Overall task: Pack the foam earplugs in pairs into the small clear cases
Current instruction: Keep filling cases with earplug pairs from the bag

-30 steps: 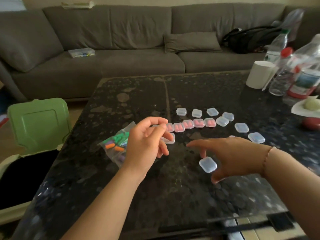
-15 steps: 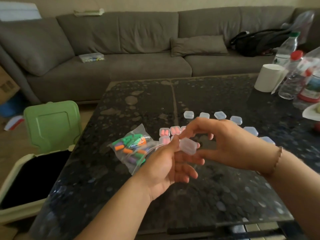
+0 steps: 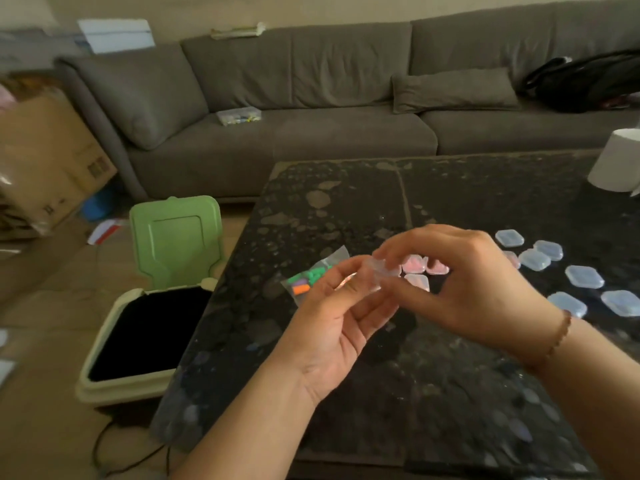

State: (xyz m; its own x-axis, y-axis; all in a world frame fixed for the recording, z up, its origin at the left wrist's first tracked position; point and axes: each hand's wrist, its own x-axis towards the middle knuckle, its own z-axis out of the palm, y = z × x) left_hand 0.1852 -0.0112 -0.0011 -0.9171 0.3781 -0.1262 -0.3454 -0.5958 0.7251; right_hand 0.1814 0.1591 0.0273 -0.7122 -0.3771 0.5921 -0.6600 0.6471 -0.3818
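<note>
Dark speckled table point(image 3: 398, 393) fills the near view. Above its middle, the left hand point(image 3: 332, 320) and right hand point(image 3: 474, 285) together pinch one small clear case point(image 3: 375, 277), held off the surface. Just behind the hands lie a bag of coloured earplugs point(image 3: 304, 280) and cases with pink earplugs point(image 3: 417, 266). Empty cases point(image 3: 585, 277) sit toward the right edge. Beyond the far edge stands a grey sofa point(image 3: 311, 133).

Grey sofa point(image 3: 311, 133) behind dark table point(image 3: 450, 188); open green-lidded bin point(image 3: 175, 247) left; white roll point(image 3: 616, 161) right.
</note>
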